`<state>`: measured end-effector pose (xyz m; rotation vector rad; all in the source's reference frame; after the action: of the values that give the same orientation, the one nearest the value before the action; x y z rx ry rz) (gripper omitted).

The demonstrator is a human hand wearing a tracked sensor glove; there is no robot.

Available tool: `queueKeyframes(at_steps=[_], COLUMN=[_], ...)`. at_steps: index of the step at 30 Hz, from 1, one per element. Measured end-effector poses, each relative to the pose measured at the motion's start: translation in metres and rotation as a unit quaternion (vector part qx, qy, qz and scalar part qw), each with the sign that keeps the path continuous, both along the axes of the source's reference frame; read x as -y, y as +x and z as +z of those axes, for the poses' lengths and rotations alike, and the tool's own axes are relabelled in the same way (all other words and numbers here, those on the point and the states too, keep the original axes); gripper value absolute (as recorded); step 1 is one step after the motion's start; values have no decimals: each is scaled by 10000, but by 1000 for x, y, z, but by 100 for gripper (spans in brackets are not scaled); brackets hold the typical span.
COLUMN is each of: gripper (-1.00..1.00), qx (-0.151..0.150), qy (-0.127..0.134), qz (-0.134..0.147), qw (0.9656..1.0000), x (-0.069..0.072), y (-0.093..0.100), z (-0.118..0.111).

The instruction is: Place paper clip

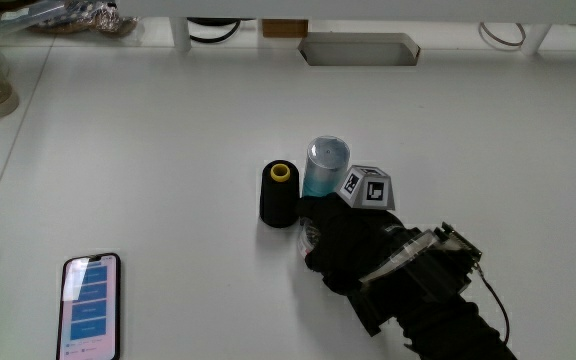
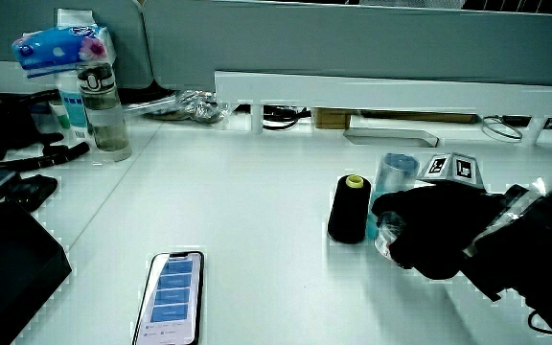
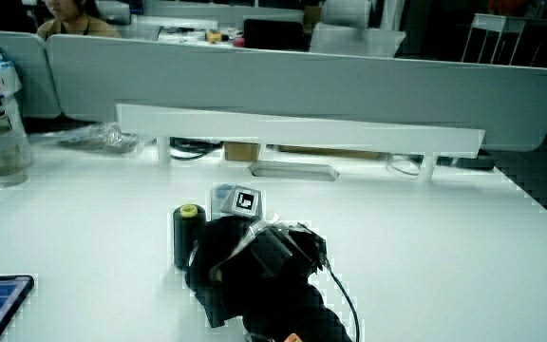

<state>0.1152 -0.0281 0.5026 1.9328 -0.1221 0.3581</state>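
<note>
The hand (image 1: pixel 353 245) rested on the table (image 1: pixel 168 150) just beside the black spool (image 1: pixel 279 195); its grip could not be told, no paper clip showed; seemingly mid-placement, release next.

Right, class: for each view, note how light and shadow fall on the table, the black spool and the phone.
Main view: the light is even and comes from overhead, the black spool casts only a faint soft shadow on the table, and the phone has a lit screen. In both side views the spool stands dark against the bright table, with little shadow at its base.
</note>
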Motion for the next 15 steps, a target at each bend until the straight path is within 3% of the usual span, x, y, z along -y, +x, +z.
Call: queueKeyframes(at_steps=[1, 7, 9, 14, 15], gripper=[0, 0, 0, 0, 0], qx=[133, 251, 328, 117, 220], qy=[62, 137, 108, -111, -123], qz=[46, -37, -108, -267, -286], qw=[9999, 9996, 9993, 9995, 9993], x=[0, -6, -10, -18, -20], y=[-2, -16, -25, -38, -41], z=[-4, 3, 5, 23, 23])
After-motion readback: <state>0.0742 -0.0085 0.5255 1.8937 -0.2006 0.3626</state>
